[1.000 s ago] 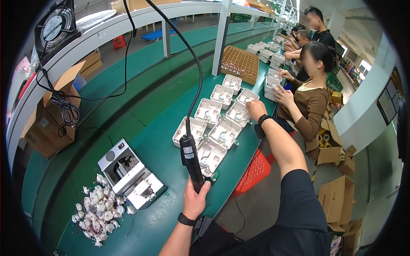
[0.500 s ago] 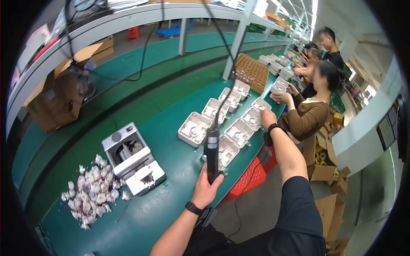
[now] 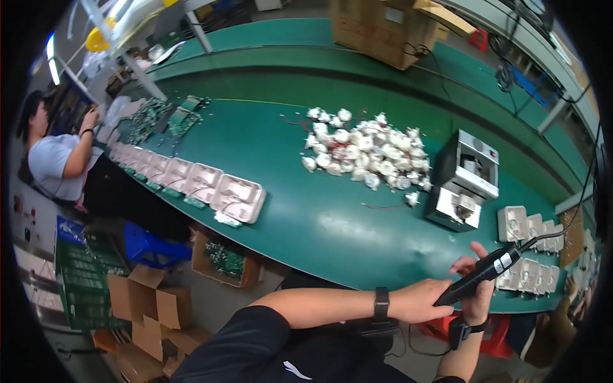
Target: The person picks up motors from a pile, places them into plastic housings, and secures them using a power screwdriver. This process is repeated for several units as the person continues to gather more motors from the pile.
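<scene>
A black electric screwdriver (image 3: 477, 276) slants up to the right, with its cord running from the upper end. My left hand (image 3: 418, 300) is closed around its lower end. My right hand (image 3: 474, 305) is close behind the tool, partly hidden by it, with its visible fingers spread; whether it touches the tool is unclear. Beyond my hands stand two rows of white plastic housings, such as the near housing (image 3: 512, 223) and another (image 3: 529, 273). A grey box-shaped machine (image 3: 461, 185) with an open front is on the green table (image 3: 306, 236).
Left of the machine lies a heap of small white parts with wires (image 3: 367, 150). More white housings (image 3: 237, 199) line the table's front edge at left, with green circuit boards (image 3: 185, 118) behind. Cartons (image 3: 153, 300) stand on the floor; another person (image 3: 64, 153) is at far left.
The view has swung left, bringing the left table end into sight. My right hand has left the white housings and come beside the screwdriver, which my left hand still holds.
</scene>
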`<action>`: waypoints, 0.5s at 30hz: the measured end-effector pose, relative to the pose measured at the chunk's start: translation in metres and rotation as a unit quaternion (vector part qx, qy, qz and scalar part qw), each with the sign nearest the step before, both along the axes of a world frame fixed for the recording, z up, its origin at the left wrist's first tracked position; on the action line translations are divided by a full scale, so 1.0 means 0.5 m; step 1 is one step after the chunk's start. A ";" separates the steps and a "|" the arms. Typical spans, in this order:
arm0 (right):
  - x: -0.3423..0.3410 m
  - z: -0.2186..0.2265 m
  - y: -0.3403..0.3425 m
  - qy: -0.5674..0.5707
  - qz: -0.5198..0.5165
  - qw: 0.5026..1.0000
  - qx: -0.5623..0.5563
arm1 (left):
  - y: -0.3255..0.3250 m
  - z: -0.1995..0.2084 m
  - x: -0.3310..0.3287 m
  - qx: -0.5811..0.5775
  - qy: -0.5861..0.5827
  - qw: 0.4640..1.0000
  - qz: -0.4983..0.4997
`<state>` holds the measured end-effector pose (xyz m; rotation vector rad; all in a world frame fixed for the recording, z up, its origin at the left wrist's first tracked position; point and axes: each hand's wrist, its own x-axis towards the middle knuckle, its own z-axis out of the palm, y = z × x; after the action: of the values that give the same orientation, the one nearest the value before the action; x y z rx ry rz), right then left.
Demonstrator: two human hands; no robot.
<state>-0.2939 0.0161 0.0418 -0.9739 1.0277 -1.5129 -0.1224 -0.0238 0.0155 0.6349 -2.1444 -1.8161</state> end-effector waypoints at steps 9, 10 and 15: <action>0.268 0.003 -0.076 -0.129 -0.012 0.989 -0.074 | -0.103 0.123 0.614 -0.140 -0.144 0.854 0.480; 0.291 0.002 -0.083 -0.131 -0.005 0.988 -0.077 | -0.135 0.086 0.720 -0.219 -0.152 0.779 0.567; 0.406 -0.015 -0.125 -0.139 -0.015 0.989 -0.058 | -0.212 0.007 1.138 -0.384 -0.486 0.519 0.589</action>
<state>-0.0911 -0.0465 0.0344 -0.8009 0.7660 -1.6935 0.4466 -0.1297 0.0190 2.2903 -1.5912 0.4054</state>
